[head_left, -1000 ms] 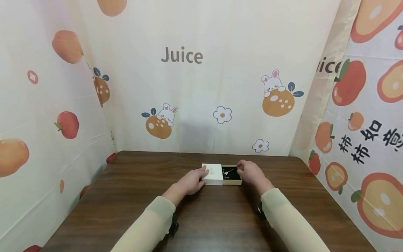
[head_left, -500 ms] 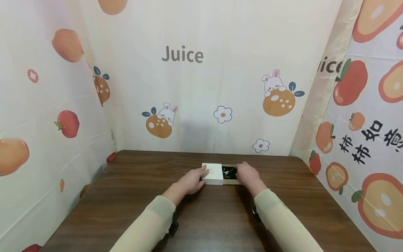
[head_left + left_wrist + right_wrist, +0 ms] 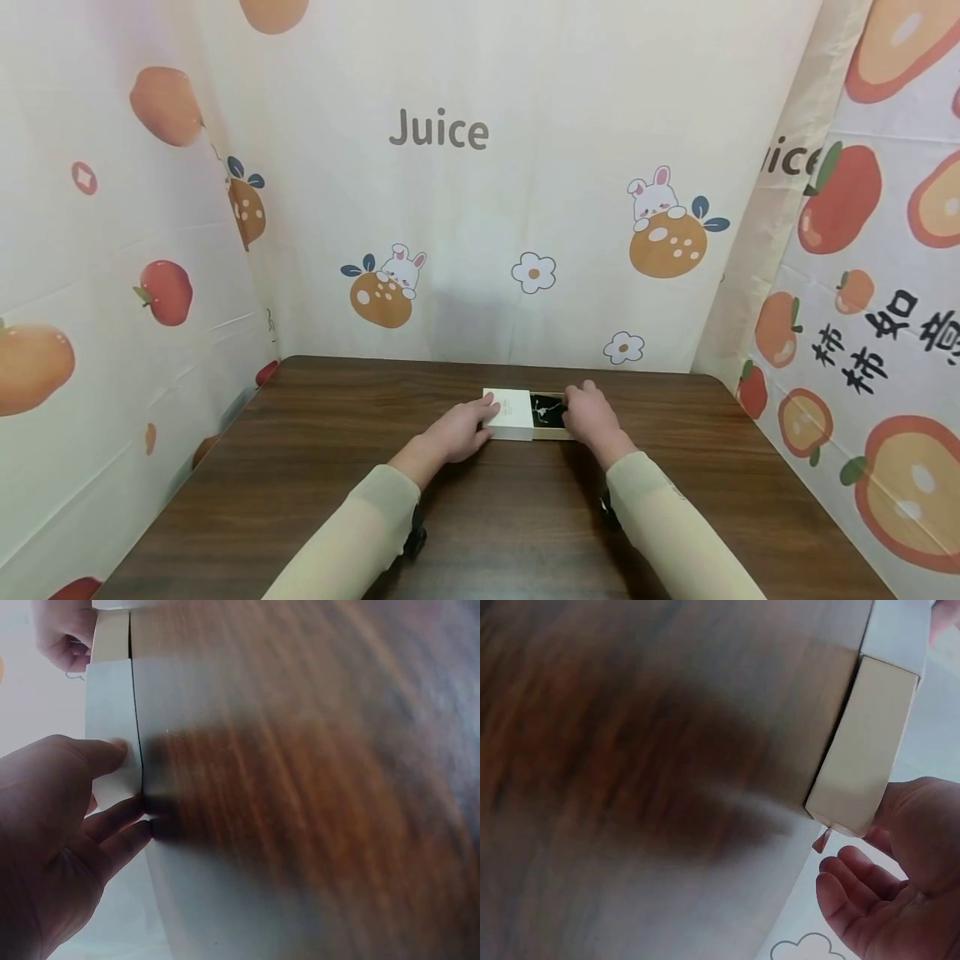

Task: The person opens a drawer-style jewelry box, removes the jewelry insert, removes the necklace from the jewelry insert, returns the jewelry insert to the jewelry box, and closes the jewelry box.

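Note:
A white jewelry box sleeve (image 3: 512, 413) lies on the table, its tray (image 3: 553, 434) slid partly out to the right. Inside the tray, a silvery necklace (image 3: 542, 409) rests on a black pad. My left hand (image 3: 456, 429) grips the sleeve's left end; in the left wrist view its thumb (image 3: 112, 750) presses the front side. My right hand (image 3: 592, 419) reaches over the tray's right end and covers part of the pad. In the right wrist view its outer fingers (image 3: 855, 885) are curled below the end, while the thumb side goes behind the tray wall, where the fingertips are hidden.
The dark wooden table (image 3: 495, 517) ends just behind the box, before a cream curtain (image 3: 450, 208) printed with fruit, rabbits and flowers. A second printed curtain (image 3: 862, 358) stands along the right side, and another on the left.
My right hand has moved left over the tray's end and hides more of the black pad. The left hand and the box stay in place; the view shifts slightly.

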Motion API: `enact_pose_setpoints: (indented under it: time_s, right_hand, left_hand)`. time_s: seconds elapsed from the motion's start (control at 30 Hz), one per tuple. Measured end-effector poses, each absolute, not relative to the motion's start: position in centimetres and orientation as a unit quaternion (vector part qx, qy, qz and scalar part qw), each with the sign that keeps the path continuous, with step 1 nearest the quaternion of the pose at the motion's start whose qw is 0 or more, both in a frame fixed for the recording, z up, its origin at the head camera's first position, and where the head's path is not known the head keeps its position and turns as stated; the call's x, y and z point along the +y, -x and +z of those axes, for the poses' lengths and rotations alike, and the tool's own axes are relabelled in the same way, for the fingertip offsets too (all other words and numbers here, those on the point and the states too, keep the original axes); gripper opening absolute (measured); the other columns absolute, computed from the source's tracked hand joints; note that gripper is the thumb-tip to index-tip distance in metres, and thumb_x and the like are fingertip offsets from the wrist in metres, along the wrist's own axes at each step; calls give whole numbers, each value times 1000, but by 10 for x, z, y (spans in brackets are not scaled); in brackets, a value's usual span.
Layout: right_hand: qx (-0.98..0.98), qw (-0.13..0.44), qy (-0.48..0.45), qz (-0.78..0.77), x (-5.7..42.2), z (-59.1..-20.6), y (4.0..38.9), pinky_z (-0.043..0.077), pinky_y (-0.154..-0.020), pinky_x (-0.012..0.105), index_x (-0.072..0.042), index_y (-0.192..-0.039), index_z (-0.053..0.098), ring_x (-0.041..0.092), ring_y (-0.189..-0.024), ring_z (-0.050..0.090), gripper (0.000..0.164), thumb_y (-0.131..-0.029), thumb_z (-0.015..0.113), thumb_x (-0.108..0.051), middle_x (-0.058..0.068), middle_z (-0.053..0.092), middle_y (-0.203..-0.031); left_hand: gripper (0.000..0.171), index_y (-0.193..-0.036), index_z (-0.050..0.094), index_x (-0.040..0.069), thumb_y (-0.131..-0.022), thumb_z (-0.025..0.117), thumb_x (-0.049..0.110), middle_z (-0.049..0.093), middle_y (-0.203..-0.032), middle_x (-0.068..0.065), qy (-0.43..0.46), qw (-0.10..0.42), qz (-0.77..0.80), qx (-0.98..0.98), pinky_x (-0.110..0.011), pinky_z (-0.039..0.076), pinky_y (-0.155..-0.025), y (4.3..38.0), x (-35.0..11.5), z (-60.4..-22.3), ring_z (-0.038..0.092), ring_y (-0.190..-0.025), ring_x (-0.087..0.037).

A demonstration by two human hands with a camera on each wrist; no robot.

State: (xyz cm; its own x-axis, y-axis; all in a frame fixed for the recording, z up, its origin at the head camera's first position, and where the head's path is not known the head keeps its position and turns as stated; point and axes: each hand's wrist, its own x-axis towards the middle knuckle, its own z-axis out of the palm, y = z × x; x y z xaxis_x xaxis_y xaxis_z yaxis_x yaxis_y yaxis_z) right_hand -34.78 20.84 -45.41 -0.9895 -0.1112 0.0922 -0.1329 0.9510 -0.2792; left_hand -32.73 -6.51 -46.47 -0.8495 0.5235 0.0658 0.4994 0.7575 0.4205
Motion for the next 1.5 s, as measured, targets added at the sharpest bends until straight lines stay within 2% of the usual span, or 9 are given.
enact_pose_setpoints:
  time_s: [0.17, 0.3, 0.53, 0.6, 0.73, 0.8, 0.93, 1.27, 1.5]
  right_hand:
    - [-982, 52, -60, 169, 212, -451, 348, 57, -98, 58, 3, -121, 70, 39, -111, 59, 24, -99, 65, -5, 25, 58, -124]
    - [-982, 59, -64, 170, 214, -447, 350, 59, -97, 57, 0, -122, 70, 36, -108, 61, 23, -101, 67, -11, 23, 64, -123]
    - [-976, 45, -60, 204, 218, -444, 351, 61, -85, 48, -3, -127, 66, 28, -92, 66, 24, -106, 63, -13, 16, 75, -114]
    - [-969, 33, -48, 241, 220, -443, 351, 62, -86, 47, -2, -133, 64, 29, -95, 68, 29, -107, 61, -14, 19, 75, -119]
    - [-948, 4, -24, 318, 223, -438, 350, 61, -100, 53, 5, -141, 61, 38, -115, 71, 40, -107, 64, -16, 26, 71, -133]
    - [-941, -10, -21, 337, 225, -434, 350, 59, -104, 55, 9, -138, 64, 40, -120, 69, 41, -105, 67, -15, 28, 71, -134]
    - [-939, -28, -16, 344, 227, -431, 348, 58, -101, 54, 7, -127, 71, 36, -112, 67, 33, -103, 72, -15, 25, 73, -126]
    - [-928, -16, -19, 371, 236, -435, 345, 56, -82, 37, 2, -114, 70, 27, -95, 65, 18, -103, 71, -12, 16, 72, -106]
    - [-905, -12, -12, 425, 236, -432, 339, 56, -79, 32, 0, -118, 68, 27, -97, 65, 17, -106, 68, -13, 17, 71, -113]
  left_hand:
    - [54, -162, 54, 6, -110, 67, 16, 42, -175, -17, -273, 24, 215, 937, -49, 44, -128, 326, -65, -463, 49, -158, -34]
    - [54, -162, 54, 6, -110, 67, 16, 42, -175, -17, -274, 24, 216, 937, -49, 44, -128, 327, -65, -462, 49, -158, -34]
    - [54, -162, 54, 6, -111, 66, 15, 42, -175, -17, -277, 23, 215, 936, -50, 44, -128, 327, -66, -463, 49, -158, -35]
    - [54, -162, 54, 6, -110, 66, 15, 42, -175, -18, -279, 21, 215, 936, -50, 45, -127, 328, -66, -463, 50, -157, -36]
    - [54, -162, 54, 5, -110, 66, 15, 42, -175, -18, -280, 20, 214, 936, -51, 45, -127, 329, -66, -464, 50, -157, -36]
    - [54, -163, 53, 6, -111, 66, 16, 41, -175, -17, -278, 22, 214, 936, -50, 44, -128, 330, -66, -464, 49, -158, -36]
    - [54, -163, 52, 7, -111, 65, 17, 40, -176, -16, -275, 27, 217, 936, -50, 43, -129, 330, -66, -466, 48, -159, -35]
    - [55, -163, 52, 7, -111, 66, 17, 40, -176, -16, -273, 35, 221, 936, -50, 43, -129, 329, -65, -466, 47, -160, -34]
    - [54, -163, 52, 7, -111, 65, 16, 40, -176, -16, -276, 32, 221, 935, -51, 43, -129, 330, -65, -466, 47, -159, -35]
